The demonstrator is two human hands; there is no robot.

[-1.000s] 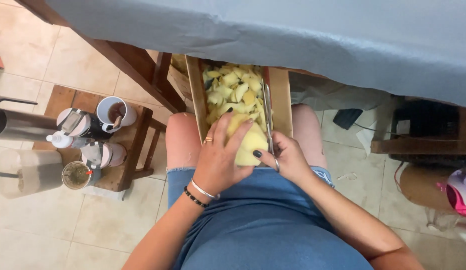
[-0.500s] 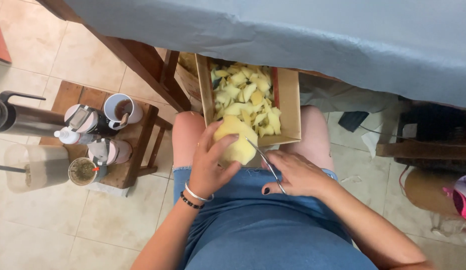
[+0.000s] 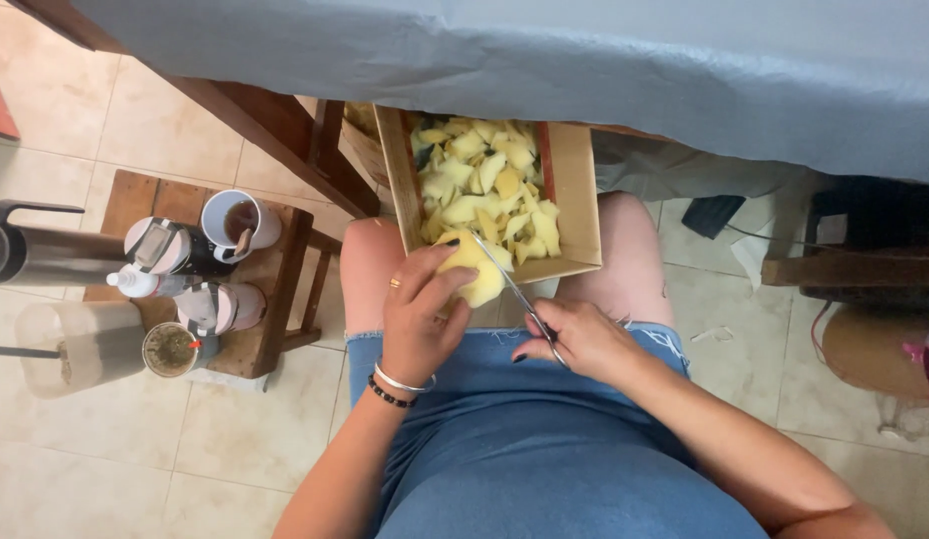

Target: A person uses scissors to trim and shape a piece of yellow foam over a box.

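**Yellow piece eased back from the box, blades at its edge**

From left to right, as I read it off the head camera: beside the cardboard box stands a wooden stool carrying a white mug and small capped containers, their labels too blurred to describe. The left hand grasps the yellow foam-like piece, which now sits lower, at the box's near edge above the knees. The right hand is clenched round what appear to be scissors, withdrawn from the box and angled onto the piece. Yellow offcuts fill the box.
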